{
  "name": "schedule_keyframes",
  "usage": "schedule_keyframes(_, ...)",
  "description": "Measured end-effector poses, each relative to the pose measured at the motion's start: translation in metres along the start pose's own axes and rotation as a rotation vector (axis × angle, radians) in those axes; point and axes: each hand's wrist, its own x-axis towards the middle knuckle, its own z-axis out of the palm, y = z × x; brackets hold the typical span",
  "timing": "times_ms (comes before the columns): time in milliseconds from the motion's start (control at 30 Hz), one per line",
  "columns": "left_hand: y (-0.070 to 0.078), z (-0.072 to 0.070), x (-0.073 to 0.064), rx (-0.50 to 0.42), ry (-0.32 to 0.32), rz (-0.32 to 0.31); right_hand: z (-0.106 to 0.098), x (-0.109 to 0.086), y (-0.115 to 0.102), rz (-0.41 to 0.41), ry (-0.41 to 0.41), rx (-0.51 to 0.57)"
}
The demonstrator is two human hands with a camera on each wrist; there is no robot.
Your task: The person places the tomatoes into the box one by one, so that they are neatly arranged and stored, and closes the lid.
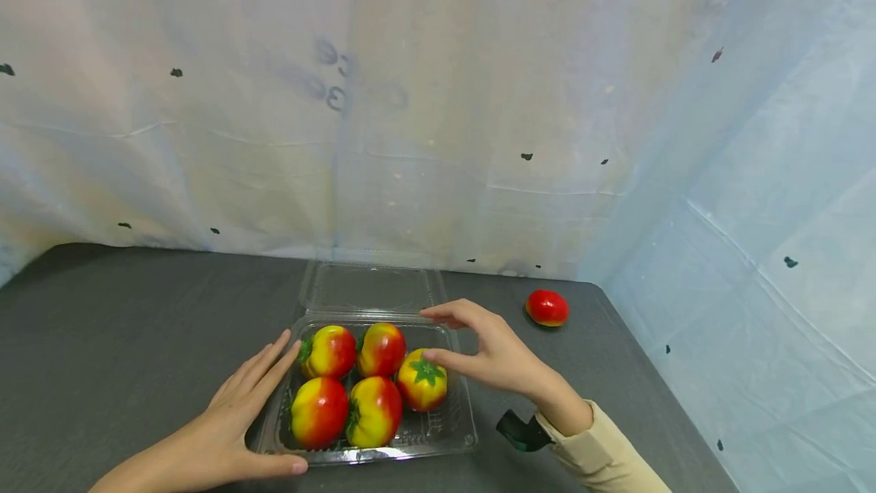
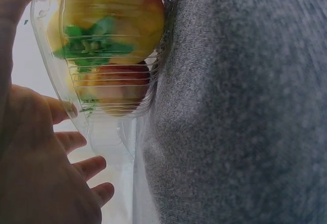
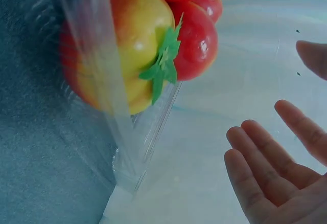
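Note:
A clear plastic clamshell box point(image 1: 431, 440) rests on the dark cloth with its lid point(image 1: 372, 287) folded back. Inside it lie several red-and-yellow tomatoes point(image 1: 319, 411), some showing green leafy tops. My left hand point(image 1: 229, 417) is spread along the box's left side, fingers nearly straight, thumb at the front left corner. In the left wrist view, its fingertips are right at the box wall point(image 2: 48, 65). Over the right rim hovers my right hand point(image 1: 496, 348), its fingers loosely extended near the rightmost tomato point(image 1: 419, 390). The right wrist view shows those fingers point(image 3: 260, 178) apart from the tomato point(image 3: 138, 40), holding nothing.
One more red tomato point(image 1: 547, 308) lies on the dark tabletop point(image 1: 171, 326) at the back right, outside the box. Translucent plastic sheeting point(image 1: 424, 135) hangs behind the table and along its right side. A dark band point(image 1: 523, 430) is at the right wrist.

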Motion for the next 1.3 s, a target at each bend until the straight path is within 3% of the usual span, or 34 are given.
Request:
schedule_keyframes(433, 0.000, -0.001, 0.001, -0.006, -0.001, 0.002, -0.002, -0.009, 0.010, 0.069, 0.025, -0.035)
schedule_keyframes(1300, 0.000, -0.001, 0.000, -0.002, -0.011, -0.010, 0.000, -0.020, 0.039, 0.134, 0.068, -0.027)
